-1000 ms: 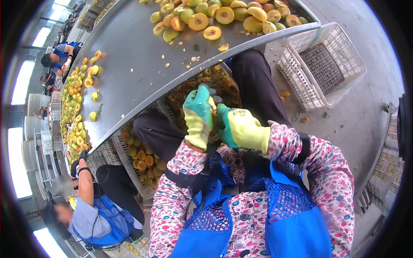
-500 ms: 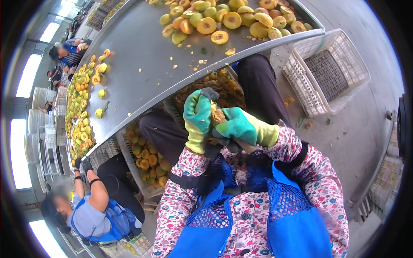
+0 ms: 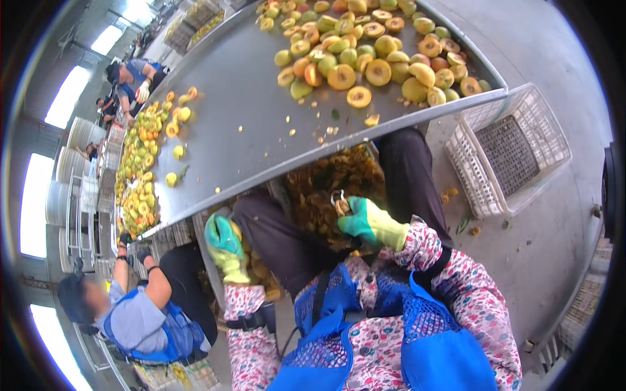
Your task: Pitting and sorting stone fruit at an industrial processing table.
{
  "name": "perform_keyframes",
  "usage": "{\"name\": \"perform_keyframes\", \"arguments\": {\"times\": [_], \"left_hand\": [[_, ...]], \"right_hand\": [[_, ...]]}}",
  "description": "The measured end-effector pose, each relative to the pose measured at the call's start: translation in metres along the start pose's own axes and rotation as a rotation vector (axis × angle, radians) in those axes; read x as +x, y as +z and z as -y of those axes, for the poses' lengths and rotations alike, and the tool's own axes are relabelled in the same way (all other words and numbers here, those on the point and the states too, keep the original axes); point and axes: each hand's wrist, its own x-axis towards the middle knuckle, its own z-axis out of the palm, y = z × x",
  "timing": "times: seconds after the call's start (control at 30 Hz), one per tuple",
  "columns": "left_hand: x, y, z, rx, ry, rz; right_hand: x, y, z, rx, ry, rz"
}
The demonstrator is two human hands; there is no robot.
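Note:
My right hand, in a teal and yellow-green glove, is shut on a small metal ring-shaped tool. It hovers over a crate of brown pits and scraps between my knees. My left hand, gloved the same way, reaches down to my left over a crate of orange fruit halves. I see only the back of that hand, so what it holds is hidden. A pile of green and orange fruit, whole and halved, lies on the grey metal table in front of me.
An empty white plastic basket stands on the concrete floor at my right. A person in blue sits at my left. More fruit lines the table's far side, where other workers stand.
My hands were together in front of me on a fruit. The left hand has since dropped away to the left crate, and the right hand keeps the tool over the pit crate.

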Motion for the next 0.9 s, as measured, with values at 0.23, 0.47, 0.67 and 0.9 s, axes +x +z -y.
{"name": "perform_keyframes", "arguments": {"times": [0.23,0.47,0.67,0.9], "left_hand": [[0.025,0.141,-0.076,0.277,0.722,0.225],[0.042,0.338,-0.123,0.585,0.565,0.623],[0.005,0.302,-0.156,-0.276,-0.117,0.948],[-0.043,0.224,-0.138,-0.195,0.948,0.623]], "right_hand": [[-0.006,-0.012,-0.027,0.275,0.052,-0.070],[-0.061,-0.038,0.013,0.375,0.273,-0.118],[-0.069,-0.067,0.026,0.449,-0.023,-0.280],[-0.036,-0.064,0.067,-0.362,-0.199,-0.661]]}}
